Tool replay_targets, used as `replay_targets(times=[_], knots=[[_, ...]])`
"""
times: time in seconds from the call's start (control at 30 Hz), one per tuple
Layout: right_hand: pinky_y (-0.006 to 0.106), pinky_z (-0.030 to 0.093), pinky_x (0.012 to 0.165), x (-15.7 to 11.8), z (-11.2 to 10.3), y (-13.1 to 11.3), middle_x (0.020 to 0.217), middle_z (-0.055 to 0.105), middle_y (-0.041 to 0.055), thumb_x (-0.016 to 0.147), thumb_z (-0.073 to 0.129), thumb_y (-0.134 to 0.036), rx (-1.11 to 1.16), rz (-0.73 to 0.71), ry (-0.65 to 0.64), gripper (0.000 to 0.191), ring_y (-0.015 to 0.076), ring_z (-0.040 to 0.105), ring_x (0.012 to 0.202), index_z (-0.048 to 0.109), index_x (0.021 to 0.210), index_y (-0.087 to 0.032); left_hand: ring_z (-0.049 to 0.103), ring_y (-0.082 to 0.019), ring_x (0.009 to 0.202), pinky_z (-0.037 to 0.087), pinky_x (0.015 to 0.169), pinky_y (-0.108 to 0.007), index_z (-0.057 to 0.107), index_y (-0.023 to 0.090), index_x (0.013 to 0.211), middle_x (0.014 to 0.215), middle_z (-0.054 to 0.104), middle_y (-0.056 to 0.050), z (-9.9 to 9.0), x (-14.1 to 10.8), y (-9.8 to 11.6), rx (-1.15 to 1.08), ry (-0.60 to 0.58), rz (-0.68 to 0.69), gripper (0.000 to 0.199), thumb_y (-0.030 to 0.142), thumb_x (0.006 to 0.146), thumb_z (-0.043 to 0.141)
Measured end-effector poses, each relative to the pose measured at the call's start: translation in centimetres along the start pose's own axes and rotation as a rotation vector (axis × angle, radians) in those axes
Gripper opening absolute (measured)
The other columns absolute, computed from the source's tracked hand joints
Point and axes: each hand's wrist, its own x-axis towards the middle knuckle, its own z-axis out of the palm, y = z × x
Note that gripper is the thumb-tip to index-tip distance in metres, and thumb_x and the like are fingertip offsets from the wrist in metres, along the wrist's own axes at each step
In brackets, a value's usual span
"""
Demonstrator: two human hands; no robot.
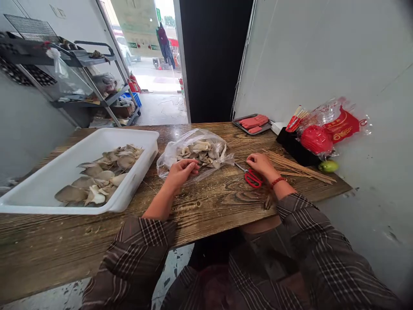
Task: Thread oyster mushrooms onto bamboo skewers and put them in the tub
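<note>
My left hand (183, 173) is over the near edge of a clear plastic bag (167, 156) filled with torn mushroom pieces (206, 151). Its fingers are curled together, and whatever they may hold is too small to make out. To the right, my right hand (260, 165) rests low over the table beside the skewers, with thumb and fingertips drawn together. Anything between them cannot be made out. Red-handled scissors (253, 178) lie just below my right hand, their blades toward the bag. Thin wooden skewers (293, 165) are spread to the right of that hand.
A white bin (129, 189) of oyster mushrooms (103, 174) takes up the table's left side. At the back right are a tray (250, 130) of pink items, a black box (295, 148) with red packages, and a green fruit (328, 166). A shelf cart (93, 86) stands behind left.
</note>
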Motion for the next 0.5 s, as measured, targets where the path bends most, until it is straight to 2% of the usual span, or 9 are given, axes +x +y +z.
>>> replay_targets(times=[0.1, 0.27, 0.33, 0.4, 0.47, 0.5], knots=[[0.028, 0.041, 0.073, 0.5, 0.4, -0.3, 0.095, 0.073, 0.011, 0.086, 0.058, -0.032, -0.045, 0.023, -0.027, 0.02, 0.0207, 0.063, 0.088, 0.071, 0.089, -0.016, 0.062, -0.012, 0.064, 0.049, 0.063, -0.025, 0.07, 0.013, 0.093, 0.08, 0.071, -0.005, -0.2, 0.0, -0.1, 0.004, 0.004, -0.007, 0.04, 0.044, 0.069, 0.075], [0.03, 0.041, 0.074, 0.3, 0.8, -0.7, 0.097, 0.071, 0.0145, 0.091, 0.052, -0.026, -0.106, 0.066, -0.044, 0.019, 0.0227, 0.064, 0.089, 0.068, 0.088, -0.016, 0.062, -0.012, 0.064, 0.05, 0.062, -0.026, 0.07, 0.013, 0.093, 0.079, 0.07, -0.006, -0.3, 0.1, -0.5, -0.02, 0.015, -0.021, 0.045, 0.048, 0.066, 0.078], [0.031, 0.042, 0.073, 0.2, 0.2, -0.6, 0.096, 0.071, 0.0156, 0.093, 0.048, -0.026, -0.085, 0.11, 0.086, 0.021, 0.0235, 0.064, 0.086, 0.066, 0.093, -0.015, 0.062, -0.012, 0.063, 0.05, 0.061, -0.026, 0.069, 0.012, 0.092, 0.078, 0.07, -0.006, -0.3, 0.1, -0.6, -0.032, 0.017, -0.021, 0.044, 0.047, 0.066, 0.078], [0.032, 0.043, 0.07, 0.2, -0.9, -0.9, 0.092, 0.07, 0.0139, 0.093, 0.046, -0.029, 0.04, 0.111, 0.338, 0.023, 0.0232, 0.063, 0.08, 0.065, 0.097, -0.015, 0.062, -0.012, 0.063, 0.05, 0.06, -0.026, 0.069, 0.012, 0.092, 0.078, 0.069, -0.006, -0.3, 0.1, -0.7, -0.045, 0.016, -0.015, 0.043, 0.046, 0.067, 0.078], [0.031, 0.044, 0.065, 0.2, -2.3, -2.1, 0.084, 0.069, 0.0094, 0.092, 0.048, -0.033, 0.269, 0.01, 0.548, 0.025, 0.0207, 0.06, 0.071, 0.065, 0.1, -0.017, 0.063, -0.013, 0.065, 0.05, 0.06, -0.026, 0.069, 0.012, 0.093, 0.078, 0.069, -0.006, -0.3, 0.1, -0.7, -0.058, 0.018, -0.003, 0.041, 0.045, 0.069, 0.076], [0.03, 0.044, 0.062, 0.1, -3.0, -3.2, 0.08, 0.067, 0.0069, 0.091, 0.049, -0.035, 0.411, -0.049, 0.577, 0.026, 0.0183, 0.058, 0.065, 0.066, 0.102, -0.017, 0.063, -0.013, 0.065, 0.051, 0.06, -0.026, 0.069, 0.012, 0.093, 0.079, 0.069, -0.006, -0.3, 0.1, -0.7, -0.064, 0.021, 0.005, 0.04, 0.044, 0.07, 0.076]])
